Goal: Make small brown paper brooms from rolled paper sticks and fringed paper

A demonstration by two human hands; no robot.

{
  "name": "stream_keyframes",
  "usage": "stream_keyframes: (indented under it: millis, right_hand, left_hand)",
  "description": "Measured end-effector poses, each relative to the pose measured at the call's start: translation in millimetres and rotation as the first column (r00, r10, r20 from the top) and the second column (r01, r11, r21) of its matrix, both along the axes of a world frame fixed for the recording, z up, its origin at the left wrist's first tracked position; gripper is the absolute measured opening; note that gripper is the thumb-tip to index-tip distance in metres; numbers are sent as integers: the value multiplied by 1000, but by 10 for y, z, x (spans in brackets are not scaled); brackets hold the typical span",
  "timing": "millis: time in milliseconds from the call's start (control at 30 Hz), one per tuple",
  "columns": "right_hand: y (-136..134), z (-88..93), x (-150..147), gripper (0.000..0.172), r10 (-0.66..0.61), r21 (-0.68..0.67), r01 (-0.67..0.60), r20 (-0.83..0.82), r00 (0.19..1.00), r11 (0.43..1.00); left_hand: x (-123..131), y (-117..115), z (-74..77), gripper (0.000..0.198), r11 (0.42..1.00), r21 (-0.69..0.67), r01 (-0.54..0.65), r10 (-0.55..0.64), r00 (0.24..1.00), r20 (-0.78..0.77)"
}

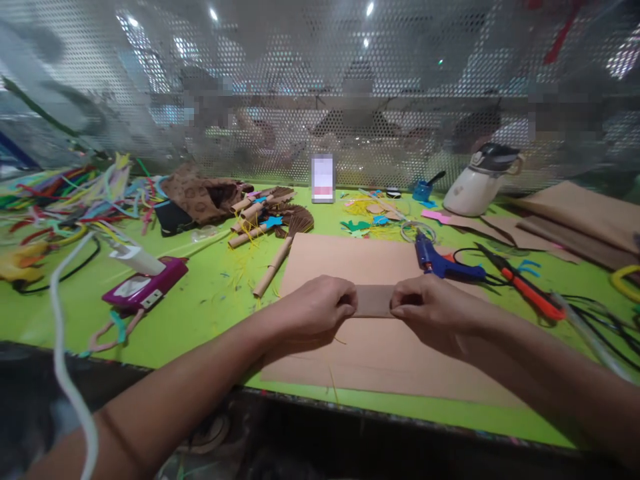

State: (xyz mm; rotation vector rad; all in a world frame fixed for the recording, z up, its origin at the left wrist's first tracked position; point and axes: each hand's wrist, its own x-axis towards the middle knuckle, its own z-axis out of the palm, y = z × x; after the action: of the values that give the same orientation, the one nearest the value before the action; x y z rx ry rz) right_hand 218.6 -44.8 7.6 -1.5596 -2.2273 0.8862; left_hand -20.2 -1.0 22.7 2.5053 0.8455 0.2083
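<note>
Between my hands stretches a short strip of brown paper (374, 301). My left hand (327, 303) pinches its left end, with thumb and fingers pressed together. At the other end my right hand (425, 303) pinches it the same way. Both hands are over a large tan paper sheet (400, 360) that lies on the green table (200, 280). Just behind my right hand rests a blue glue gun (443, 260), partly on the sheet. To the left of the sheet lies a small paper broom (275, 263) with a rolled handle and brown fringe.
A purple power strip (145, 283) with a white plug and cable lies left. Scissors with orange handles (530, 287) and black cords lie right. Behind stand a phone (323, 179) and a white jug (473, 187). Pipe cleaners (75, 193) are heaped far left; a perforated metal panel (280, 87) borders the back.
</note>
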Motion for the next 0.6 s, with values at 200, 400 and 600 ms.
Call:
stream_keyframes:
  millis: [200,400,600]
  right_hand:
    - [57,-46,37,14,20,-18,-20,-30,999,1000]
    - [57,-40,50,18,27,-55,-29,-39,999,998]
    - [31,-4,24,21,-9,-70,5,-52,999,998]
  left_hand:
    - [16,-24,2,13,991,127,35,-32,999,-21]
    - [-5,-34,33,14,992,122,43,-39,999,-29]
    - [-15,-56,31,19,989,144,13,-4,998,-59]
